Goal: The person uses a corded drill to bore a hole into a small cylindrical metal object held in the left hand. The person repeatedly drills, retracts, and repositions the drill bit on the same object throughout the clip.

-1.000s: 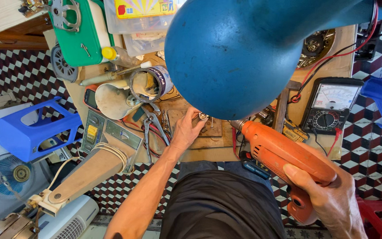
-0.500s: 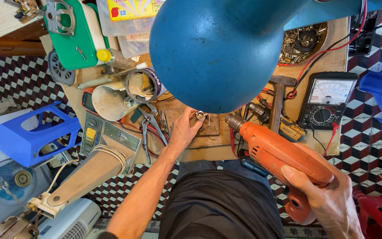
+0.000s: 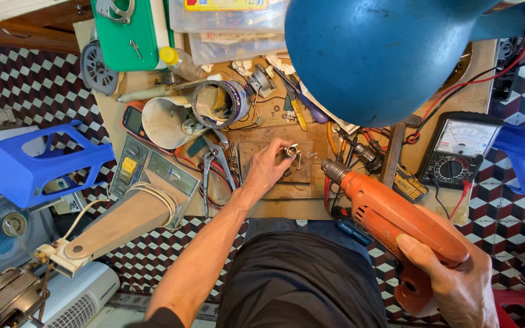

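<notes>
Far to the left, a blue plastic housing (image 3: 34, 161) is lying off the tabletop (image 3: 113, 115) over the chequered floor, with a small fan (image 3: 1, 228) below it. On the tabletop a green case (image 3: 132, 33) is sitting at the top, a pale funnel-shaped part (image 3: 165, 121) and an open round tin (image 3: 217, 104) are lying beside each other, and a pair of pliers (image 3: 214, 167) is resting just left of the wooden block (image 3: 271, 164).

The left hand (image 3: 268, 167) is pinching a small metal ring-like piece (image 3: 291, 150) between its fingertips, pressing it down over the wooden block near the middle of the tabletop. The piece is looking silvery and short, with a dark hollow centre; finer detail is too small to tell.

The right hand (image 3: 457, 279) is gripping the handle of an orange electric drill (image 3: 396, 222), fingers closed around it. The chuck is pointing up and left toward the piece, its tip sitting just beside the piece but apart from it; whether a bit is fitted cannot be told. Judging from that, the piece is being steadied and the drill lined up, while the drilling itself is not yet begun: no contact and no fresh shavings are showing.

Above, a big blue lamp shade (image 3: 384, 54) is hiding part of the tabletop, and an analogue multimeter (image 3: 460, 149) is lying at the right
</notes>
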